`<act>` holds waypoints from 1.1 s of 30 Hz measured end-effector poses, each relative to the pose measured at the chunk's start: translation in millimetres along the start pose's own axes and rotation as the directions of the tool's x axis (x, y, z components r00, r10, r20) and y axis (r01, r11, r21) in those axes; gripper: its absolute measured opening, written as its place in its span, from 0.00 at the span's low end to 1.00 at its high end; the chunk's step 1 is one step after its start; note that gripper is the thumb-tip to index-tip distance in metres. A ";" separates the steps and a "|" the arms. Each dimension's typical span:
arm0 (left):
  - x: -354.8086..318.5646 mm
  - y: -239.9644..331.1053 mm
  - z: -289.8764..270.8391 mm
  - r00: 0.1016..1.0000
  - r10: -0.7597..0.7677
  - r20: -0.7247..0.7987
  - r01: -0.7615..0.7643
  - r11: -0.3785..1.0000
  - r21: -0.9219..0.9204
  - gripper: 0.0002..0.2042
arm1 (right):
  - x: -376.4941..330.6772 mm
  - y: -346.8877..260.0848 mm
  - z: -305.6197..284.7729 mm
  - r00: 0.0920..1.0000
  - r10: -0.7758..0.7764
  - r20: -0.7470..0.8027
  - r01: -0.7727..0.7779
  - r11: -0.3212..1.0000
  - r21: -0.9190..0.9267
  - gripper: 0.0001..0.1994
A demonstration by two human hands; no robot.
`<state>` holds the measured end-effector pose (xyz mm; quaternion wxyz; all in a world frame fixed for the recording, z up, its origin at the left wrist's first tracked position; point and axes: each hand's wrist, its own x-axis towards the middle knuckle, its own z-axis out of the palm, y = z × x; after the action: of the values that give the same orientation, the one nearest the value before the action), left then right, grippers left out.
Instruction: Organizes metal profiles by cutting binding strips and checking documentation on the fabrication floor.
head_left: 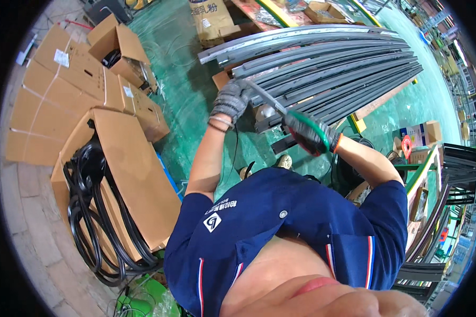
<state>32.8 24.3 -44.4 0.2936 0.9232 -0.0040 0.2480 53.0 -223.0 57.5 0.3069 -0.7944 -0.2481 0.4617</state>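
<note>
My right hand (312, 134), in a grey glove with an orange cuff, is closed round the green and red handle of a tool with a long grey metal shaft (268, 97). Its exact kind I cannot make out. The shaft slants up and left, its far end close to my left hand (231, 100). That hand wears a grey knitted glove and its fingers are curled closed. What it holds is hidden. A thin black cord (235, 145) hangs below it. Long dark grey metal profiles (328, 68) lie side by side beyond my hands, their near ends beside the left glove.
Left of me, an open carton (137, 174) has looped black rubber strips (92, 185) spilling out. More cartons (63, 90) stand behind it. A paper sack (211, 24) is on the green floor (158, 53) at the far side. A green-edged rack (420, 177) stands at right.
</note>
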 end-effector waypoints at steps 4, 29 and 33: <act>-8.1 -14.5 -16.5 0.992 -0.090 -0.091 0.087 0.996 -0.029 0.08 | -27.1 -4.4 -31.7 0.890 -0.395 -0.227 0.080 0.626 -0.776 0.22; 57.0 -38.2 9.7 0.977 -0.212 -0.001 0.210 0.966 0.150 0.09 | 209.7 -4.8 -97.6 0.545 -0.835 0.069 0.432 0.210 -0.877 0.14; 49.7 -36.9 3.0 0.971 -0.239 -0.017 0.240 0.966 0.099 0.09 | 181.1 -22.9 -88.6 0.601 -0.795 -0.078 0.395 0.381 -0.836 0.08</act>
<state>83.4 60.1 -43.5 0.2746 0.9300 0.1208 0.2126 210.6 -107.5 2.8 0.1502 -0.7768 -0.6100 -0.0436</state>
